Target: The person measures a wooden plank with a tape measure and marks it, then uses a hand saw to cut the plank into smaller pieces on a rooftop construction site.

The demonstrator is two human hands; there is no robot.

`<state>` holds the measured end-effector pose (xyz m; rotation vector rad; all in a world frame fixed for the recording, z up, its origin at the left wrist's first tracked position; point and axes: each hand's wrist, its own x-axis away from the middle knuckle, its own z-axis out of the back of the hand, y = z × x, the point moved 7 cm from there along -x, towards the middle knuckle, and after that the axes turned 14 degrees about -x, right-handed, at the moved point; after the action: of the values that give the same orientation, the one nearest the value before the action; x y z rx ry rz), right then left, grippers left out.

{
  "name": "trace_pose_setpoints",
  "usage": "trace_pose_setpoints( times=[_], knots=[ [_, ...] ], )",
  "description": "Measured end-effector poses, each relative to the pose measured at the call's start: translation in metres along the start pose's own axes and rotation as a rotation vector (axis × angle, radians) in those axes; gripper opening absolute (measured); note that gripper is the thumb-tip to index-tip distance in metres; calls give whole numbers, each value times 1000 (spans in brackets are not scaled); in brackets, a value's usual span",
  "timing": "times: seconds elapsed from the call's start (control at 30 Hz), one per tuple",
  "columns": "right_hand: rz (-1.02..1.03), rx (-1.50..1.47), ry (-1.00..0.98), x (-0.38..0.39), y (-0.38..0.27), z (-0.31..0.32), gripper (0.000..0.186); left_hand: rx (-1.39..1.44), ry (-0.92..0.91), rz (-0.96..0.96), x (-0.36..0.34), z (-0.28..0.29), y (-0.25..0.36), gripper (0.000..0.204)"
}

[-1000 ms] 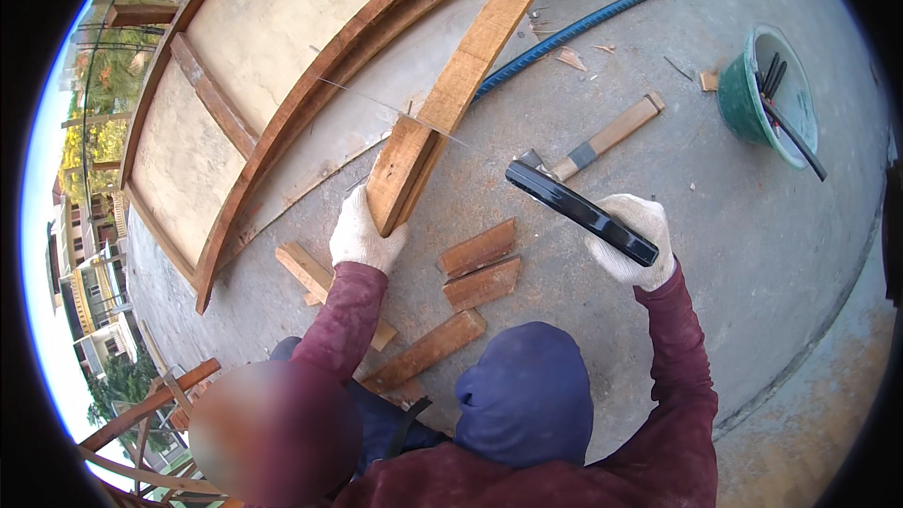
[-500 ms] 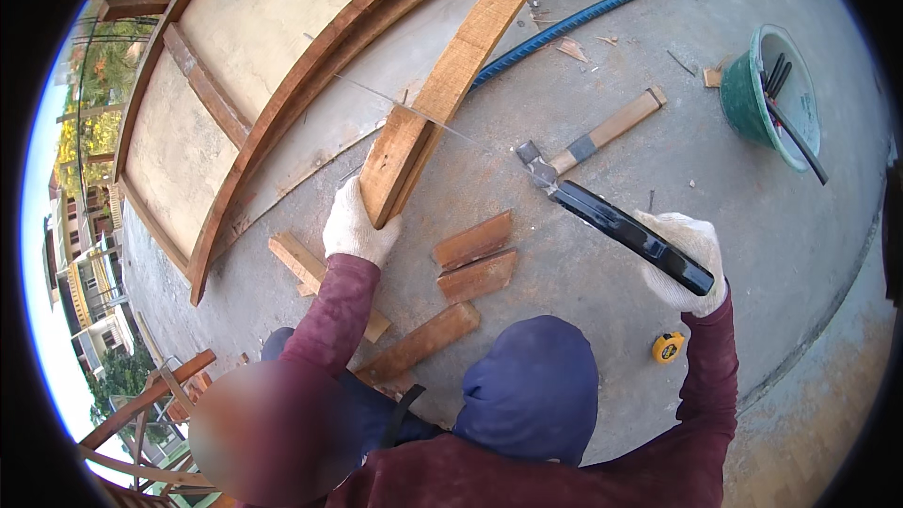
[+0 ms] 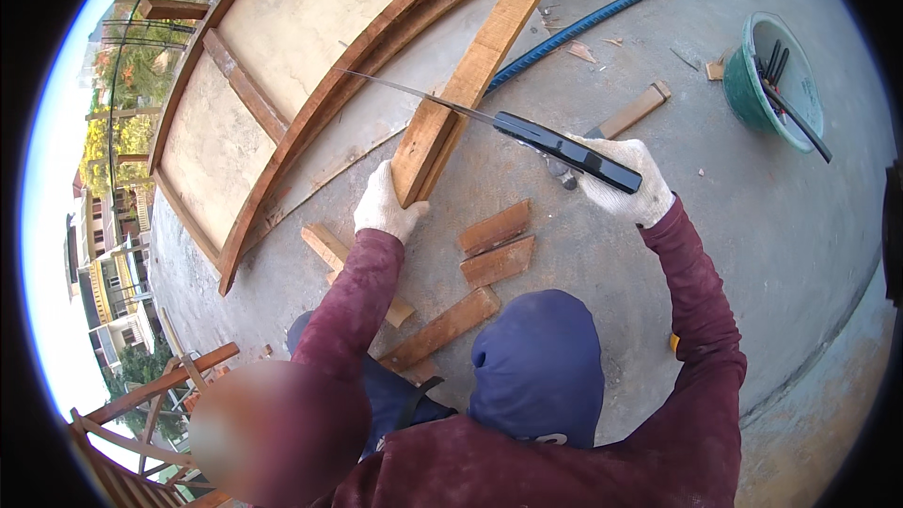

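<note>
My right hand (image 3: 628,183), in a white work glove, is closed round the black handle of a hand saw (image 3: 564,152). The thin saw blade (image 3: 400,87) runs left across the top of a short wood block (image 3: 420,152), by its far end. Beneath that block lies a long wooden plank (image 3: 513,23), slanting up to the upper edge. My gloved left hand (image 3: 384,205) grips the near ends of block and plank, its fingers partly hidden under them. A hammer (image 3: 636,111) rests on the floor behind the saw, partly covered by saw and right hand.
Several wood offcuts (image 3: 497,228) lie before my knees. A large curved wooden frame (image 3: 273,165) fills the upper left. Beyond the plank is a blue ribbed rod (image 3: 588,26); at right, a green bucket (image 3: 748,99) holds tools. My right arm mostly covers a yellow tape measure (image 3: 674,342).
My right hand has pushed the saw forward and left, bringing its handle close to the wood. The left hand keeps its grip. The whole view has shifted slightly.
</note>
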<state>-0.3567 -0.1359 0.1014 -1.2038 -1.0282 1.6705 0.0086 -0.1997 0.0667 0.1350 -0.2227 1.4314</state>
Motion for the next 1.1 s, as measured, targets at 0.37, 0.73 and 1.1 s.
trace_pose_setpoints(
  times=[0.37,0.73,1.1],
  knots=[
    [-132,-25,85,18,6,-7,41,-51,110,-108,-24,137,-32,107],
    [-183,-45,139,51,35,-16,24,-142,462,10,-104,271,-82,87],
    [-104,38,155,48,1,-53,34,144,197,-149,50,58,-104,119]
  ],
)
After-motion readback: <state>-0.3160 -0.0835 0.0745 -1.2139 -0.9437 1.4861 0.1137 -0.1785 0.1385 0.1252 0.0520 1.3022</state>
